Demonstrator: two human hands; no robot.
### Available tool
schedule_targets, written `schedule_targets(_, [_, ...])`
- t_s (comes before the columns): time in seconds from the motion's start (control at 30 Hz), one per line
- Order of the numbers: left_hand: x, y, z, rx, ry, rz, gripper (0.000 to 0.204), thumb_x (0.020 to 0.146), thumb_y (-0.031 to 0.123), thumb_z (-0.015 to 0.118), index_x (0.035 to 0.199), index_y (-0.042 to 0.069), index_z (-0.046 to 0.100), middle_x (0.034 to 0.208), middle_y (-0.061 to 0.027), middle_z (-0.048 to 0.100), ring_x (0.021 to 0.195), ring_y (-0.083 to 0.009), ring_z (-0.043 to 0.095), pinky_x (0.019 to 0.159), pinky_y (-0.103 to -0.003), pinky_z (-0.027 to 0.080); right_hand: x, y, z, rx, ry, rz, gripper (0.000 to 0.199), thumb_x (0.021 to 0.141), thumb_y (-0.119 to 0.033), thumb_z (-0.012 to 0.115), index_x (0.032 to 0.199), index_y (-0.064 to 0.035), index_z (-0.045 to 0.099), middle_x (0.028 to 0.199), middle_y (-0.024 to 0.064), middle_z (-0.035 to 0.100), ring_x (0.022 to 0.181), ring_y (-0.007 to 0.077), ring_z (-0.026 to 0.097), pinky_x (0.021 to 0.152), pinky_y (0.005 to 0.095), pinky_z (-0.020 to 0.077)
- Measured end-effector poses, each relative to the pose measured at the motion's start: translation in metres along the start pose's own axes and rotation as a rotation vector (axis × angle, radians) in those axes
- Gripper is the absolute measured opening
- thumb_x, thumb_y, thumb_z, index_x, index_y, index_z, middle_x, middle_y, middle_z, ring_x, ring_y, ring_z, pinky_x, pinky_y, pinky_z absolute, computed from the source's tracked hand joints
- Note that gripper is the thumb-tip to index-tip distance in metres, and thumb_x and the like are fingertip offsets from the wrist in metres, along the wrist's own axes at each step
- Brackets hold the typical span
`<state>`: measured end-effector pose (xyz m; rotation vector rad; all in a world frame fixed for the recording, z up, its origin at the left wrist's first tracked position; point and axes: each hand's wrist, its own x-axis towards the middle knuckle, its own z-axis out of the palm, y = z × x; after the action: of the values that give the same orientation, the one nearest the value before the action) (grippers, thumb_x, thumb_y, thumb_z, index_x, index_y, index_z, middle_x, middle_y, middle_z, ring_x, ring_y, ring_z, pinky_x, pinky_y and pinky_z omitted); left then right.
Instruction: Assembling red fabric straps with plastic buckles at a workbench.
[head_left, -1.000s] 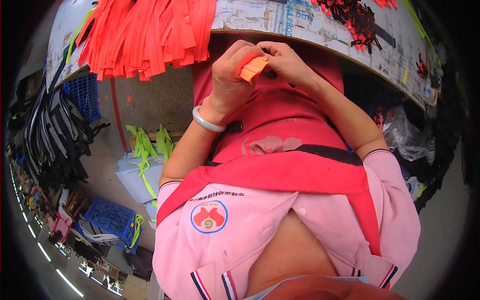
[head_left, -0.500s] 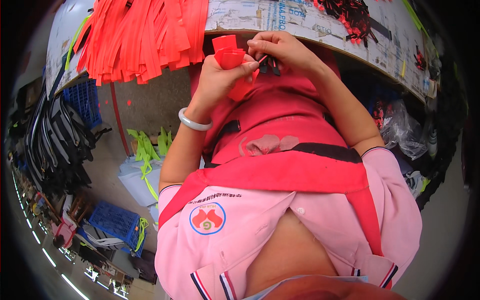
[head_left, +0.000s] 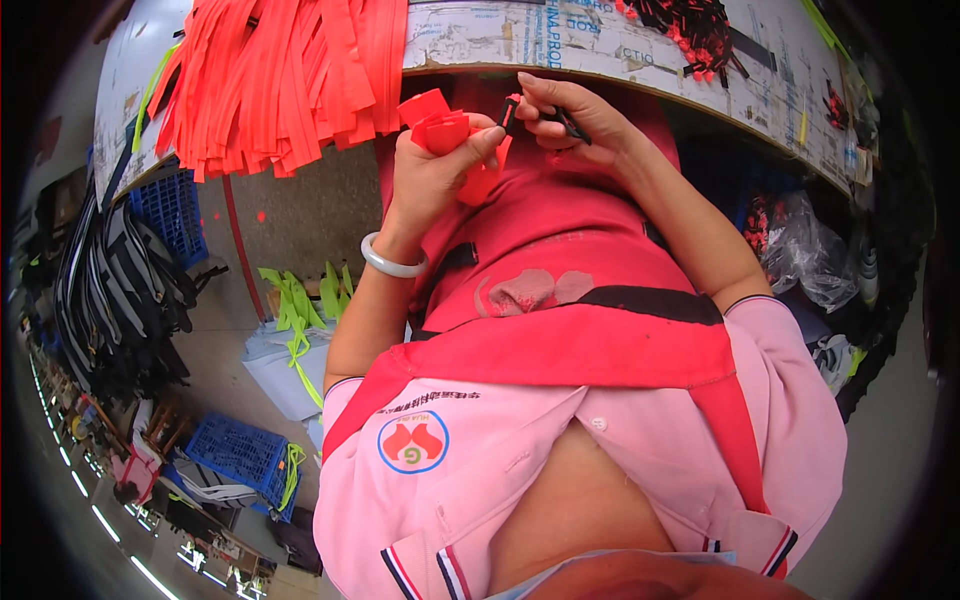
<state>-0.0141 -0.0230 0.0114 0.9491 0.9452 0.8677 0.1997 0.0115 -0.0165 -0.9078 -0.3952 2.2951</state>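
My left hand (head_left: 440, 172) is closed on a folded bundle of red webbing strap (head_left: 437, 125), its loose end hanging below the palm. Between its thumb and fingertips a small black piece with a red end (head_left: 508, 113) stands up. Just to the right, my right hand (head_left: 592, 122) has its fingers curled round small black strips (head_left: 572, 127), while its index finger reaches toward the piece in the left hand. Both hands are over my red apron, by the table's near edge. What lies inside the left palm is hidden.
Many red straps (head_left: 285, 90) hang over the edge of the worn table (head_left: 480, 38) at left. A pile of small black and red pieces (head_left: 690, 30) lies on it at right. Black and grey straps (head_left: 115, 290), a blue crate (head_left: 235, 445) and a plastic bag (head_left: 810, 255) are below.
The hands have drawn slightly apart. The black piece now points upward in my left fingertips, and the right fingers have uncurled from it, keeping black strips in the palm.
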Motion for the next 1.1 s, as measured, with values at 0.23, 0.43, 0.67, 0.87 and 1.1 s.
schedule_targets(0.23, [-0.002, 0.0, 0.0, 0.007, 0.011, 0.028, 0.015, 0.088, 0.012, 0.068, 0.098, 0.001, 0.069, 0.073, -0.0002, 0.064, 0.064, -0.0055, 0.057, 0.058, -0.018, 0.043, -0.007, -0.001, 0.002, -0.241, -0.043, -0.056, 0.028, 0.096, -0.031, 0.056, 0.107, -0.0052, 0.059, 0.084, 0.0001, 0.063, 0.045, -0.0001, 0.038, 0.039, 0.0169, 0.0251])
schedule_targets(0.43, [0.004, -0.016, 0.005, 0.035, 0.102, 0.128, 0.014, 0.088, 0.01, 0.067, 0.098, 0.001, 0.07, 0.076, 0.0015, 0.064, 0.067, -0.0036, 0.055, 0.058, -0.018, 0.043, -0.013, -0.017, 0.027, -0.401, 0.056, -0.251, 0.027, 0.095, -0.029, 0.058, 0.104, -0.0041, 0.061, 0.098, 0.0051, 0.066, 0.048, 0.0008, 0.044, 0.04, 0.0157, 0.0351])
schedule_targets(0.67, [0.006, -0.004, 0.0, -0.007, 0.099, 0.097, 0.015, 0.09, 0.009, 0.063, 0.1, 0.0, 0.07, 0.081, -0.0005, 0.068, 0.072, -0.0049, 0.059, 0.064, -0.019, 0.047, -0.027, -0.015, 0.055, -0.661, 0.049, -0.331, 0.02, 0.094, -0.019, 0.06, 0.101, 0.0004, 0.062, 0.084, 0.0082, 0.069, 0.056, 0.0031, 0.053, 0.046, 0.0156, 0.0386])
schedule_targets(0.87, [0.006, -0.006, 0.005, 0.082, 0.117, 0.184, 0.012, 0.089, 0.006, 0.063, 0.096, -0.001, 0.07, 0.082, -0.001, 0.069, 0.073, -0.0057, 0.06, 0.067, -0.021, 0.049, -0.019, 0.001, 0.049, -0.497, 0.106, -0.319, 0.021, 0.092, -0.02, 0.062, 0.1, -0.0004, 0.063, 0.081, 0.0079, 0.068, 0.056, 0.0043, 0.054, 0.046, 0.0159, 0.0387])
schedule_targets(1.1, [0.007, -0.01, 0.003, 0.182, 0.091, 0.234, 0.01, 0.088, 0.005, 0.064, 0.093, 0.0, 0.07, 0.079, -0.0026, 0.07, 0.071, -0.0061, 0.06, 0.064, -0.023, 0.048, -0.02, -0.001, 0.051, -0.566, 0.1, -0.267, 0.021, 0.091, -0.021, 0.065, 0.098, -0.0017, 0.061, 0.078, 0.0076, 0.068, 0.051, 0.0039, 0.05, 0.045, 0.0155, 0.0374])
